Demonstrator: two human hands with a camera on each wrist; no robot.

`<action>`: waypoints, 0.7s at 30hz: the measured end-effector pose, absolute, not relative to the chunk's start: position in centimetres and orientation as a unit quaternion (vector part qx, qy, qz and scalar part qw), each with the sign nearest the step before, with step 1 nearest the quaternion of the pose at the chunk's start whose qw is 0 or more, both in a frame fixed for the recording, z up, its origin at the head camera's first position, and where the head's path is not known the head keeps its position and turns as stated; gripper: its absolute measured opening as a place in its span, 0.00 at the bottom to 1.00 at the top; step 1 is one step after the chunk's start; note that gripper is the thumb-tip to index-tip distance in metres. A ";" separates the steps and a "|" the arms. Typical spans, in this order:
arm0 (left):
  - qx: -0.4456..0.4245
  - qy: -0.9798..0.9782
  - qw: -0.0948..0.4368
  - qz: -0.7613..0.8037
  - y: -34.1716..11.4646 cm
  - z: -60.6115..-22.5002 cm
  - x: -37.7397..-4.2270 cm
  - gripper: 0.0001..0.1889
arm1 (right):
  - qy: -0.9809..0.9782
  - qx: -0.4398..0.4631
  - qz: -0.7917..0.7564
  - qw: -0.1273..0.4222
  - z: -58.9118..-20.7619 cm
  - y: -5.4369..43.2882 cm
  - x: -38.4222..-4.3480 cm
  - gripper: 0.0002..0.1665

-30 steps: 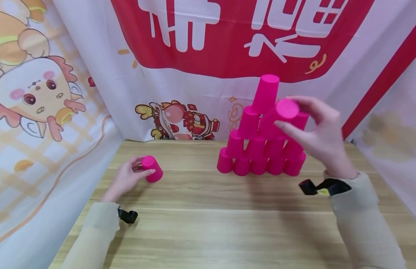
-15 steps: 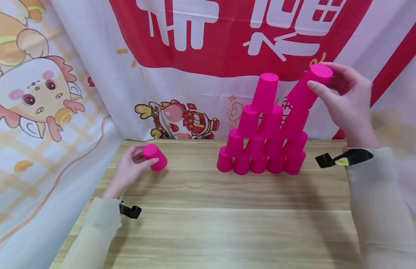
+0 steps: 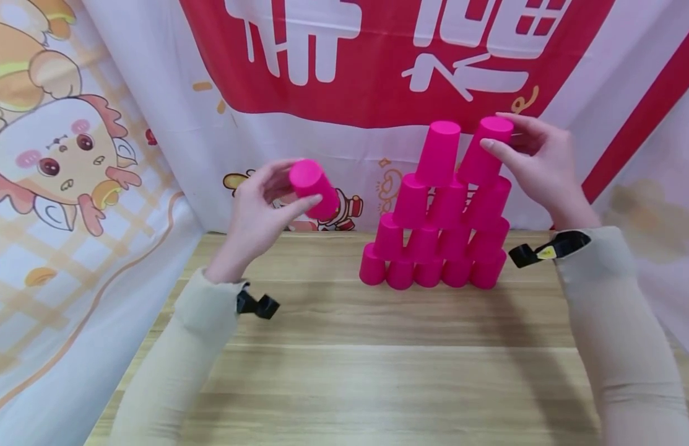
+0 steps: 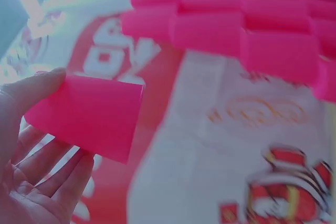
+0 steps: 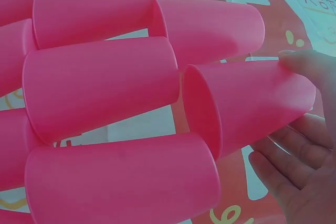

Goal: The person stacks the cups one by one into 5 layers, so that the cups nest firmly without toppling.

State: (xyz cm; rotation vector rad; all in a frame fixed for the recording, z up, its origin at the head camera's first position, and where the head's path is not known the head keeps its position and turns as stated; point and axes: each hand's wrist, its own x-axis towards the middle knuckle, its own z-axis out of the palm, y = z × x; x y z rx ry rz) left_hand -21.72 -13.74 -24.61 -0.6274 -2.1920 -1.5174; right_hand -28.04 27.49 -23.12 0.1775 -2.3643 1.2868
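A pyramid of upside-down pink cups (image 3: 428, 244) stands on the wooden table, with several in its bottom row. On its top row sits one cup (image 3: 439, 152) at the left. My right hand (image 3: 545, 164) pinches another cup (image 3: 489, 148) by its narrow end, thumb in front and fingers behind. That cup is slightly tilted at the row's right, its rim at or just over the cups beneath, as the right wrist view shows. Left of the pyramid, my left hand (image 3: 260, 214) holds one more pink cup (image 4: 86, 116) up in the air, tilted.
Behind the pyramid hangs a white curtain (image 3: 333, 139) with a red printed panel (image 3: 377, 93). Another patterned cloth (image 3: 60, 186) closes off the left side. Wood-grain tabletop (image 3: 350, 384) spreads in front of the cups.
My right hand raised its cup from in front of the pyramid, then brought it left over the top row. My left hand lifted its cup off the table, up and rightward.
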 end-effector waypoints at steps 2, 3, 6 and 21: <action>-0.242 -0.772 0.204 -0.551 -12.2 -23.0 -21.9 0.28 | -0.858 0.062 0.462 0.217 -23.2 27.5 -28.2 0.40; -0.249 -0.767 0.205 -0.555 -11.5 -22.2 -21.9 0.28 | -0.859 0.061 0.461 0.214 -23.3 27.5 -28.2 0.40; -0.273 -0.748 0.213 -0.566 -9.3 -20.0 -22.4 0.28 | -0.859 0.062 0.464 0.207 -23.5 27.6 -28.2 0.40; -0.301 -0.729 0.164 -0.593 -0.2 -14.3 -26.7 0.32 | -0.855 0.070 0.478 0.189 -23.4 27.5 -28.1 0.41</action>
